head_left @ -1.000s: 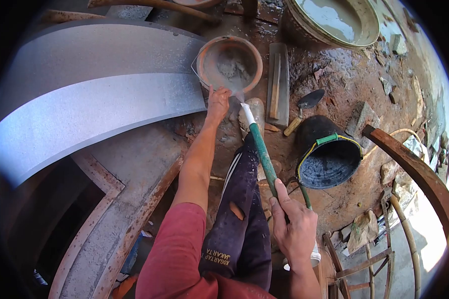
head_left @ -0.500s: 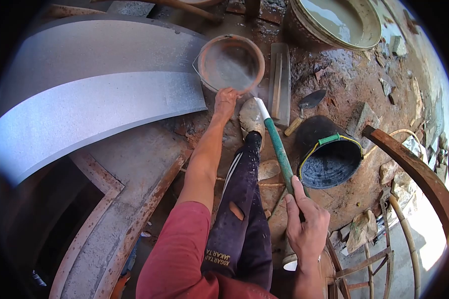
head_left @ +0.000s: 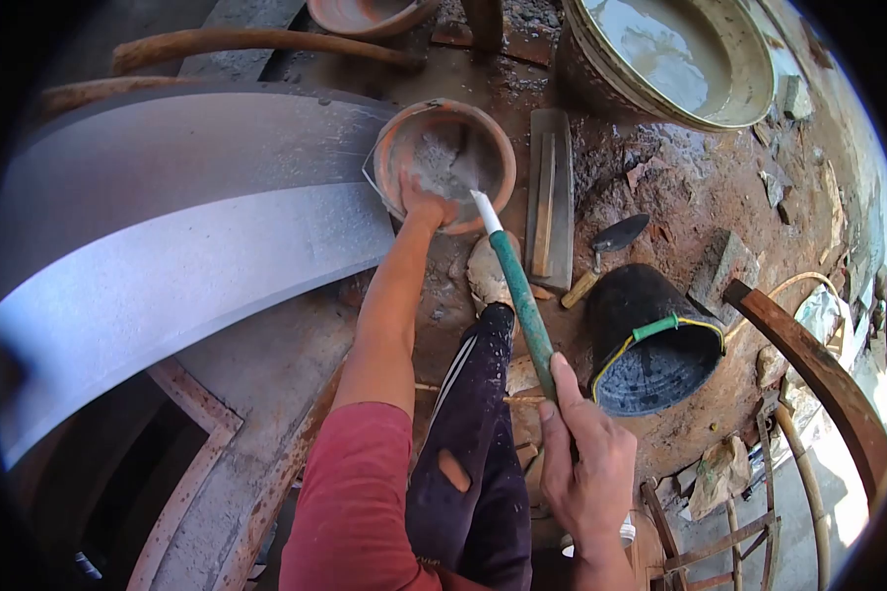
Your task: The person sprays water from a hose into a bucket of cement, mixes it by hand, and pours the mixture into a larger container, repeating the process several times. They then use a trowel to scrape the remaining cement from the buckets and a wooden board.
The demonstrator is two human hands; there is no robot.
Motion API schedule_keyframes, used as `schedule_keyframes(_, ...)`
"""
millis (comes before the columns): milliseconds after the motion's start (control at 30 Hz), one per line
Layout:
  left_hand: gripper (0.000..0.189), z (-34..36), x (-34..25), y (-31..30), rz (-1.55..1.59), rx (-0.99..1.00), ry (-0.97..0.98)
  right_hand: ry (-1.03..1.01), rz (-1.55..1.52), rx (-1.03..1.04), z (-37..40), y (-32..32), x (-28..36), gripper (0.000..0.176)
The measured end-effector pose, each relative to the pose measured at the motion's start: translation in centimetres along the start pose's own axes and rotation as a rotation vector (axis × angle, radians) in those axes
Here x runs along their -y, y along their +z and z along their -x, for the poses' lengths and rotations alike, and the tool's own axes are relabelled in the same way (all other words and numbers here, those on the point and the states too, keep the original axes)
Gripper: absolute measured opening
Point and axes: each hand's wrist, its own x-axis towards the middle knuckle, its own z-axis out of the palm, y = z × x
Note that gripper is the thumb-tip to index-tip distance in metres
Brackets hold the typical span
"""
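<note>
My left hand reaches over the near rim of an orange-brown bucket, its fingers spread against the inner wall. Grey, wet residue and water show in the bucket. In my right hand is a green hose with a white tip, which points into the bucket and sprays water. A shoe stands just below the bucket. To the right lie a long grey float and a trowel. A black bucket with a green handle grip lies tilted nearby.
At the top right stands a large bucket of cloudy water. A curved metal sheet fills the left side. Wooden frame pieces and broken stones lie at the right. Another orange basin shows at the top.
My left hand has moved from the bucket's rim to its inside. The hose tip now reaches over the bucket's opening. The view has shifted, so most things appear lower.
</note>
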Motion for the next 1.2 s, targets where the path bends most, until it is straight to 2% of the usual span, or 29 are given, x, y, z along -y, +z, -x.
schedule_keyframes(67, 0.05, -2.1, -0.1, -0.4, -0.402, -0.019, -0.141, 0.038, -0.003, 0.02, -0.8, -0.1, -0.3, 0.05)
schedule_keyframes(133, 0.05, -3.9, -0.4, -1.4, -0.333, -0.041, -0.202, 0.075, -0.006, 0.043, -1.8, -0.6, -0.6, 0.052)
schedule_keyframes(167, 0.049, -5.8, -0.9, -0.6, -0.197, -0.035, -0.193, 0.102, -0.005, 0.062, -2.2, -0.8, -0.8, 0.052)
schedule_keyframes(267, 0.048, -15.7, -1.5, 7.8, 0.714, 0.035, -0.08, 0.158, -0.029, 0.088, -2.8, -0.7, -1.6, 0.053)
schedule_keyframes(300, 0.047, -17.1, -1.5, 10.4, 0.93, 0.078, -0.049, 0.155, -0.049, 0.072, -2.9, -0.7, -1.7, 0.054)
schedule_keyframes(367, 0.047, -10.6, -0.5, 5.9, 0.763, -0.02, 0.159, 0.166, -0.067, 0.075, -3.0, -0.9, -1.5, 0.053)
schedule_keyframes(400, 0.047, -6.3, -0.6, 4.5, 0.715, -0.019, 0.184, 0.184, -0.074, 0.082, -3.0, -1.0, -1.4, 0.052)
schedule_keyframes(467, 0.048, -2.0, 0.7, 1.6, 0.66, 0.0, 0.211, 0.184, -0.079, 0.076, -3.1, -0.8, -1.2, 0.051)
schedule_keyframes(533, 0.05, 0.9, 4.6, 0.1, 0.191, 0.057, 0.278, 0.179, -0.079, 0.08, -2.8, -0.5, -1.2, 0.05)
schedule_keyframes(567, 0.05, 1.1, 6.3, 0.1, 0.187, 0.054, 0.275, 0.147, -0.083, 0.056, -2.6, -0.1, -1.3, 0.049)
schedule_keyframes(633, 0.053, 1.1, 8.4, 1.3, -0.445, -0.382, 0.335, 0.113, -0.089, 0.037, -2.0, -0.1, -1.3, 0.048)
schedule_keyframes(667, 0.053, 0.8, 7.9, 2.3, -0.447, -0.387, 0.333, 0.11, -0.083, 0.045, -1.8, -0.1, -1.3, 0.048)
schedule_keyframes(733, 0.053, 0.1, 5.5, 4.2, -0.485, -0.566, 0.142, 0.114, -0.08, 0.044, -1.5, -0.3, -1.1, 0.048)
schedule_keyframes(800, 0.056, 1.5, -0.8, 0.7, 0.195, 0.029, 0.222, 0.198, -0.102, 0.073, -1.4, -0.6, -0.4, 0.04)
schedule_keyframes(867, 0.05, -2.0, -3.1, 3.8, 0.575, -0.104, 0.311, 0.195, -0.096, 0.056, -1.2, -0.5, -0.4, 0.04)
schedule_keyframes(900, 0.05, -2.9, -3.6, 3.8, 0.579, -0.104, 0.312, 0.187, -0.091, 0.043, -1.1, -0.5, -0.5, 0.04)
schedule_keyframes(933, 0.047, -3.7, -3.9, 4.0, 1.129, -0.097, 0.225, 0.186, -0.087, 0.046, -1.0, -0.6, -0.4, 0.04)
schedule_keyframes(1033, 0.043, -2.3, -2.2, 4.8, 1.563, -0.119, 0.338, 0.211, -0.105, 0.036, -0.4, -0.8, -0.5, 0.039)
schedule_keyframes(1100, 0.041, 4.0, -0.9, 3.3, 0.883, -0.497, 0.4, 0.135, -0.048, 0.02, 0.5, -0.7, -1.3, 0.047)
schedule_keyframes(1133, 0.041, 4.6, 0.4, 4.1, 0.883, -0.5, 0.403, 0.134, -0.046, 0.016, 0.8, -0.9, -1.3, 0.047)
schedule_keyframes(1200, 0.042, 5.7, 2.8, 5.7, 0.422, -1.006, 0.557, 0.168, -0.011, 0.093, 1.4, -1.1, -1.0, 0.046)
